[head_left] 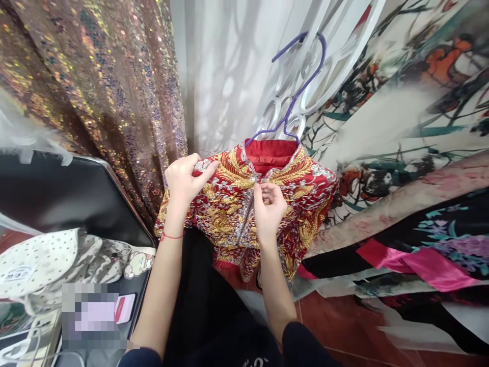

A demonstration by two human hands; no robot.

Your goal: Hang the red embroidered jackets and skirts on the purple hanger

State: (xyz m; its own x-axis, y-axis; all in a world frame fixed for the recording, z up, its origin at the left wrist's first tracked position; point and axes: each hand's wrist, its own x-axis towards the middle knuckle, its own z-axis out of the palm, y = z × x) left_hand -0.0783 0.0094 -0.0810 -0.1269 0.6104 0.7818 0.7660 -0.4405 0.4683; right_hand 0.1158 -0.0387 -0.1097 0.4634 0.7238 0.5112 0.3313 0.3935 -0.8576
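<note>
Two hands grip the soft, bead-heavy red jacket [244, 214]: left hand [185, 181] pinching its shoulder, right hand [269, 206] pinching the front placket, safest hold.

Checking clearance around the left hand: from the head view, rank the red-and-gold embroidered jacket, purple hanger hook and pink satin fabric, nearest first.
1. Red-and-gold embroidered jacket: gripped by the left hand.
2. Purple hanger hook: up and right.
3. Pink satin fabric: far right, lowest.
</note>
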